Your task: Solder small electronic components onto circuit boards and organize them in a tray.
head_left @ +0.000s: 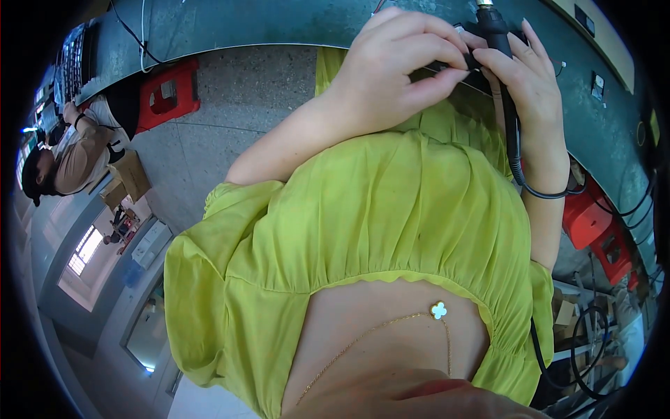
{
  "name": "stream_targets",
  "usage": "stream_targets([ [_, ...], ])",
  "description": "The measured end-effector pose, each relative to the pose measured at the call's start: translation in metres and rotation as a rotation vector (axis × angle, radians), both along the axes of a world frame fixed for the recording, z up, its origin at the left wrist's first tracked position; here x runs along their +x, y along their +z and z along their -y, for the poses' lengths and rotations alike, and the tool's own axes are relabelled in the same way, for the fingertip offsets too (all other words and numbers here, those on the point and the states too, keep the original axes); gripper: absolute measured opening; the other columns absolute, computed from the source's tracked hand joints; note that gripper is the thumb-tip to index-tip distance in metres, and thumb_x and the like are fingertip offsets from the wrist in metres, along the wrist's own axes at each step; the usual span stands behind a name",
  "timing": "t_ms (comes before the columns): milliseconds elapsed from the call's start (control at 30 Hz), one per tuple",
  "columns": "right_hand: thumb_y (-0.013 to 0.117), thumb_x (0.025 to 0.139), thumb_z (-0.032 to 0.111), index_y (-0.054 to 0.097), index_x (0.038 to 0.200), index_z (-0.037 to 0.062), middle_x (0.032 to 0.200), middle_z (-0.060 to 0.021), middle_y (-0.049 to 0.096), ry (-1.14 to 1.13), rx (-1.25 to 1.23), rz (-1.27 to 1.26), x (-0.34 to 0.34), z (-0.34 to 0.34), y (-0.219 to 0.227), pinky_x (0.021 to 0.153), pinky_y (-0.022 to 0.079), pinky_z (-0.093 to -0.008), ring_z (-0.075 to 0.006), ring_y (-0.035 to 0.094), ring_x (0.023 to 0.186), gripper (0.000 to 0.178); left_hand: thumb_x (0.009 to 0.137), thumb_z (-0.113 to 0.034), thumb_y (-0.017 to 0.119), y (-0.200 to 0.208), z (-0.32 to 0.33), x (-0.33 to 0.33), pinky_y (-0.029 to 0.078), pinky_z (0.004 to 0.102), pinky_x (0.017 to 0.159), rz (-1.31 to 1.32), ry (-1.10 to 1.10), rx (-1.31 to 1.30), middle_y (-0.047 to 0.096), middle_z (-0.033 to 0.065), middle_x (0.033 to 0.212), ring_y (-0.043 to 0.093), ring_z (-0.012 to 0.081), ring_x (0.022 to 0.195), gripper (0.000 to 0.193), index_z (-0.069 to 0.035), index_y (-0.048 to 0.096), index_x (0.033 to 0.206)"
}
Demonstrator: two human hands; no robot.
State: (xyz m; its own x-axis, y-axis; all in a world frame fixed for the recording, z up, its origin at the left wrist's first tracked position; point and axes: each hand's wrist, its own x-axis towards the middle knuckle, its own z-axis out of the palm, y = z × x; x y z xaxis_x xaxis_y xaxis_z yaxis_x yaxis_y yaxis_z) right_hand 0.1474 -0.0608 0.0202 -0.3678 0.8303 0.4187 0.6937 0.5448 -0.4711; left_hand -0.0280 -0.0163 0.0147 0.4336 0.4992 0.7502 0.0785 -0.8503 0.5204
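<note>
Close to the edge of the teal table, my left hand (401,59) pinches a small black part (472,61) between thumb and fingertips. My right hand (534,87) is closed beside it, its thumb and fingertip meeting the same part. A soldering iron (497,38) with a black handle runs between the fingers of my right hand. Its metal end points up to the top edge of the view, where the tip is cut off. The iron's black cord (515,150) hangs down past my right wrist. My fingers hide most of the small part, so its exact kind is unclear.
The teal table (244,24) curves across the top. On its right lie a small dark module (598,85) and a beige panel (614,42). Red stools (183,84) stand below, left and right. Another person (84,153) sits far left by a keyboard (70,66). Black cables (576,349) loop at lower right.
</note>
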Motion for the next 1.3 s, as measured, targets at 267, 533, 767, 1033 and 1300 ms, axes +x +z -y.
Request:
stream_targets([
  [267,0.058,0.078,-0.002,0.058,0.092,0.0089,0.1,-0.0007,0.067,-0.047,0.001,0.036,-0.001,0.0,-0.007,0.101,0.037,-0.041,-0.0185,0.061,0.093,0.018,0.07,0.002,0.064,0.004,0.02,-0.018,0.041,0.0248,0.061,0.055,0.142,-1.024,0.058,0.0035,0.08,0.049,0.0152,0.063,0.012,-0.003,0.063,0.08],
  [533,0.06,0.077,-0.001,0.058,0.094,0.0083,0.094,-0.0021,0.066,-0.055,-0.015,0.121,0.006,0.005,-0.015,0.098,0.039,-0.0413,-0.0205,0.06,0.089,0.019,0.071,0.007,0.062,0.007,0.003,-0.018,0.041,0.0217,0.054,-0.306,0.209,-0.542,0.056,0.0036,0.076,0.047,0.0122,0.057,0.012,-0.001,0.062,0.08],
  [767,0.064,0.075,0.007,0.057,0.101,0.0086,0.09,-0.0026,0.065,-0.084,-0.251,0.247,0.022,0.015,-0.031,0.101,0.031,-0.0455,-0.0235,0.058,0.091,0.027,0.068,0.004,0.063,-0.004,-0.002,-0.017,0.041,0.0255,0.061,-0.389,0.256,-0.45,0.053,0.0055,0.078,0.047,0.0169,0.066,0.01,-0.001,0.061,0.077],
  [1033,0.05,0.089,0.035,0.062,0.1,0.002,0.083,-0.0126,0.064,0.05,0.093,-0.346,0.02,0.019,-0.001,0.064,0.046,-0.0323,-0.024,0.055,0.067,0.037,0.065,0.0,0.064,-0.007,-0.001,-0.008,0.039,0.029,0.067,-0.369,0.286,-0.516,0.049,0.0071,0.08,0.046,0.0213,0.073,0.009,-0.001,0.06,0.073],
  [1300,0.055,0.085,0.023,0.05,0.112,0.0056,0.068,-0.0113,0.057,-0.045,-0.041,-0.762,0.015,0.055,-0.019,0.058,0.043,-0.0334,-0.0201,0.048,0.055,0.032,0.064,-0.001,0.064,-0.004,0.002,-0.004,0.039,0.0287,0.066,-0.408,0.312,-0.595,0.049,0.0068,0.079,0.045,0.0207,0.07,0.009,-0.003,0.06,0.071],
])
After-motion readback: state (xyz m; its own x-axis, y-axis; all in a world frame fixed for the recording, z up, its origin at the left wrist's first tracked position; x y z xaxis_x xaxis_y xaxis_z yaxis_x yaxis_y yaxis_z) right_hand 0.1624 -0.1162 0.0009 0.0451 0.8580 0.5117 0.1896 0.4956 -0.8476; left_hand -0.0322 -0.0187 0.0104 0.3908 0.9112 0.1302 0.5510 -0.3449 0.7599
